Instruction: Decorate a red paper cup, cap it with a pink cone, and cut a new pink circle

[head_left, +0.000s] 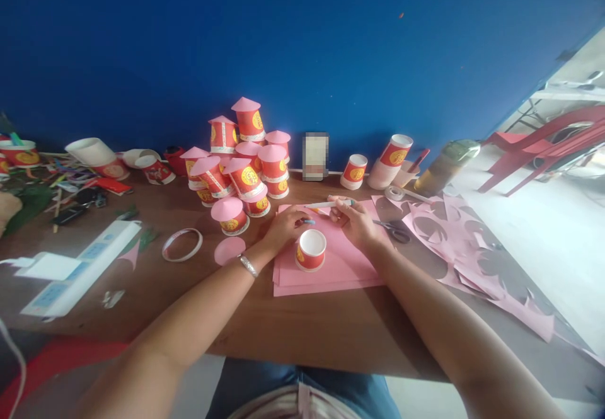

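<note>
My right hand point(352, 220) grips a white pen point(326, 205) with a teal end, held level over the pink paper sheets point(350, 258). Close by on the left, my left hand point(286, 227) has its fingers closed around a small blue piece point(308, 222) that looks like a pen cap. Between my wrists a red-and-white paper cup point(311, 252) stands upright on the sheets, its white mouth facing up. Something orange lies partly hidden between my hands. A pair of scissors point(399, 233) rests just right of my right hand. A pink paper disc point(229, 251) lies left of my left wrist.
Several red cups with pink cone tops point(246, 179) are stacked at the back left. A tape roll point(182, 246) and power strip point(85, 268) lie left. Cut pink scraps point(454, 242), a cup stack point(392, 160) and a bottle point(447, 164) are right.
</note>
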A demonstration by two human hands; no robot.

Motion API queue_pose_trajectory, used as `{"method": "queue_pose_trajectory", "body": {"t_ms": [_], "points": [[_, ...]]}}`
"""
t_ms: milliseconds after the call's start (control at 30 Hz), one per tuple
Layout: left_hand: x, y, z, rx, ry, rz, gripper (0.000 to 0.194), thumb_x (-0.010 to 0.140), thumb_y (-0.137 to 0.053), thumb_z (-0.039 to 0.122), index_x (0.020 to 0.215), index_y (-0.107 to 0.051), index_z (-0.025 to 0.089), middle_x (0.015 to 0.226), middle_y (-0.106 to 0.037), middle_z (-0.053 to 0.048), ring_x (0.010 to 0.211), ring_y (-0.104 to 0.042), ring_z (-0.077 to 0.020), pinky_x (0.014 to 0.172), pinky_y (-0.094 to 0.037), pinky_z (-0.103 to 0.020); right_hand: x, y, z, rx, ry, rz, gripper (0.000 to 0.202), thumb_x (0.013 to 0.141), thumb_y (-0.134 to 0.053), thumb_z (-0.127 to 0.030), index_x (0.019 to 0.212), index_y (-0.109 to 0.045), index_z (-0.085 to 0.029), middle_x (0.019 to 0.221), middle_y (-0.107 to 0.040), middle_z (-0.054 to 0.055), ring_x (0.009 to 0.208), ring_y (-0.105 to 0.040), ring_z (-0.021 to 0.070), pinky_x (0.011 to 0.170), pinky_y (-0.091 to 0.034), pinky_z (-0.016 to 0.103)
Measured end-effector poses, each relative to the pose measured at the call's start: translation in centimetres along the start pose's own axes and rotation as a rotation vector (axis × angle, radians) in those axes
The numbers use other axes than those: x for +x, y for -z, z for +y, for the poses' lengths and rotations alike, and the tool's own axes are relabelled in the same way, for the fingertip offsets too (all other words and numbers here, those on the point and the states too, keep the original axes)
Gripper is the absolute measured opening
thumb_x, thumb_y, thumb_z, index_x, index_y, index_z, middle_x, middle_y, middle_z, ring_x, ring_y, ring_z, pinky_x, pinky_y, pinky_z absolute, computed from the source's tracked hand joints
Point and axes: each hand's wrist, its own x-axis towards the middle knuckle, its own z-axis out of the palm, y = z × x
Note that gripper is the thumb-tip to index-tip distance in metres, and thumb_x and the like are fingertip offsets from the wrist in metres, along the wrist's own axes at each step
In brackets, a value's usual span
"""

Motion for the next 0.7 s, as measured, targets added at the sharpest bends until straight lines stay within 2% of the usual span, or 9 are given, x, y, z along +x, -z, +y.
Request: {"method": "queue_pose_trajectory", "body": {"t_ms": [133, 300, 567, 700], "points": [[-0.1, 0.0, 0.1, 0.013, 0.008, -0.021, 0.011, 0.090, -0.072, 0.026, 0.096, -0.079, 0.019, 0.102, -0.074, -0.008, 0.086, -0.070, -0.0202, 0.080, -0.058, -0.034, -0.1, -0.2, 0.8, -0.009, -0.004, -0.025, 0.034, 0.077, -0.088, -0.051, 0.092, -0.078, -0.022, 0.069, -0.060, -0.004, 0.067, -0.057, 0.0125, 0.071, -0.053, 0.029], [-0.1, 0.3, 0.0, 0.083, -0.015, -0.011, 0.013, 0.091, -0.070, 0.024, 0.100, -0.078, 0.020, 0.110, -0.076, -0.009, 0.103, -0.071, -0.0255, 0.095, -0.059, -0.041, 0.4, 0.5, 1.3, -0.007, 0.006, 0.025, 0.037, 0.074, -0.089, -0.052, 0.091, -0.076, -0.021, 0.069, -0.061, -0.004, 0.067, -0.059, 0.0130, 0.067, -0.051, 0.029], [0.0, -0.2, -0.7, 0.130, 0.014, 0.019, 0.016, 0.087, -0.070, 0.014, 0.101, -0.076, 0.018, 0.103, -0.072, -0.007, 0.091, -0.070, -0.0207, 0.086, -0.060, -0.036, 0.2, 0.3, 1.4, 0.008, -0.021, 0.030, 0.038, 0.072, -0.090, -0.050, 0.095, -0.079, -0.021, 0.068, -0.064, -0.003, 0.063, -0.060, 0.0138, 0.069, -0.056, 0.032], [-0.1, -0.2, -0.5, 0.126, 0.021, 0.033, 0.019, 0.088, -0.068, 0.015, 0.106, -0.074, 0.018, 0.103, -0.071, -0.006, 0.087, -0.069, -0.0185, 0.086, -0.060, -0.035, 0.5, 0.4, 1.8, 0.018, -0.016, 0.043, 0.041, 0.071, -0.090, -0.053, 0.095, -0.078, -0.022, 0.068, -0.066, -0.002, 0.061, -0.061, 0.0143, 0.065, -0.057, 0.031]]}}
